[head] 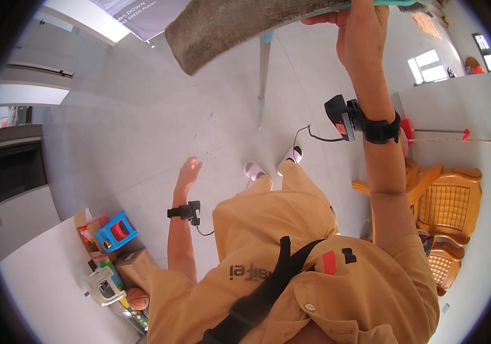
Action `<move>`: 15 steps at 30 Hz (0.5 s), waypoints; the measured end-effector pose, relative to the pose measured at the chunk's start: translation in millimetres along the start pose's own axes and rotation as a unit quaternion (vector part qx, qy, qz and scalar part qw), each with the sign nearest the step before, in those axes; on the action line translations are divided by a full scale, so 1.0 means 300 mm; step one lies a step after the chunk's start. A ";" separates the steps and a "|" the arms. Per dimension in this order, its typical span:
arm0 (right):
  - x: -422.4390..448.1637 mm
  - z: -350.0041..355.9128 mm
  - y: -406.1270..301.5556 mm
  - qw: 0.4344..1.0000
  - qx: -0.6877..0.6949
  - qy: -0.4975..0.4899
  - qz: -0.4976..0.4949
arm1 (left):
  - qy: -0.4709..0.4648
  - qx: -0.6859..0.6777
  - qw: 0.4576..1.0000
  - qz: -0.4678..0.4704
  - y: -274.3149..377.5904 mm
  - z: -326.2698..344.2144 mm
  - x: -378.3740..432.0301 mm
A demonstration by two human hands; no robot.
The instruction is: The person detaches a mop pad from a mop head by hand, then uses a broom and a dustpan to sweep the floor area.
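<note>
Raised at the top of the view, my right hand (364, 36) grips the teal edge of a flat mop head. A worn grey-brown fabric mop pad (228, 32) covers the side that faces me; the upper part is cut off by the picture's rim. Below it hangs the mop's metal pole (264, 71), with pale teal fittings, reaching down in front of my feet. My left hand (189, 173) hangs low at my left side, fingers loosely bent, holding nothing. Each wrist wears a black strapped device with a cable.
Carved wooden chairs (450, 204) stand at my right by a low white wall (460, 103). On the left lie a cardboard box (136, 266), a blue plastic stool (115, 231) and a basketball (137, 298). A printed banner (142, 19) hangs ahead over grey floor tiles (151, 120).
</note>
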State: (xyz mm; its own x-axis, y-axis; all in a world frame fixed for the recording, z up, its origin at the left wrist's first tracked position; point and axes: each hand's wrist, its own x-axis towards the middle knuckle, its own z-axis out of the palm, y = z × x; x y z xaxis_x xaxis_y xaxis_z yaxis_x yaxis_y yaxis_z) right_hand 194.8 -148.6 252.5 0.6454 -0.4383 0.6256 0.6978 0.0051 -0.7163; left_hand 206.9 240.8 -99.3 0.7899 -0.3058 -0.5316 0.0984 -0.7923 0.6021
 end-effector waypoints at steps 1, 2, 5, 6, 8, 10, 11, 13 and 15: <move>-0.004 -0.006 -0.014 0.999 0.008 -0.014 0.040 | 0.014 -0.062 0.998 -0.012 0.054 -0.035 0.005; -0.007 -0.018 -0.008 0.996 -0.017 0.043 0.078 | -0.031 -0.113 0.993 -0.033 0.157 -0.059 -0.012; -0.006 -0.074 -0.007 0.984 -0.027 0.132 0.120 | -0.072 -0.243 0.963 0.092 0.513 -0.104 -0.035; -0.017 -0.118 0.011 0.984 0.001 0.119 0.129 | -0.070 -0.239 0.963 0.103 0.581 -0.095 -0.017; -0.024 -0.182 0.017 0.986 0.027 0.098 0.136 | -0.053 -0.282 0.901 0.326 0.725 -0.061 0.040; -0.043 -0.223 0.028 0.980 0.044 0.131 0.141 | -0.053 -0.254 0.888 0.381 0.895 -0.025 0.064; -0.049 -0.250 0.023 0.973 0.064 0.160 0.154 | -0.049 -0.229 0.873 0.427 0.988 -0.020 0.077; -0.051 -0.287 0.019 0.968 0.062 0.189 0.151 | -0.068 -0.162 0.874 0.453 1.167 -0.059 0.097; -0.061 -0.357 0.012 0.959 0.104 0.201 0.169 | -0.090 -0.093 0.872 0.472 1.264 -0.020 0.128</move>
State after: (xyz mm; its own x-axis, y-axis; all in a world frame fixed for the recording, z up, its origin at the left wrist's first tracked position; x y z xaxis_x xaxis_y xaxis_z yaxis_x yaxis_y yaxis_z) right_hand 152.1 -236.8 205.4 0.7035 -0.6903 0.1687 0.5436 0.3698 -0.7535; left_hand 278.1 -68.3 112.2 0.4666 -0.8664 0.1777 -0.4346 -0.0496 0.8993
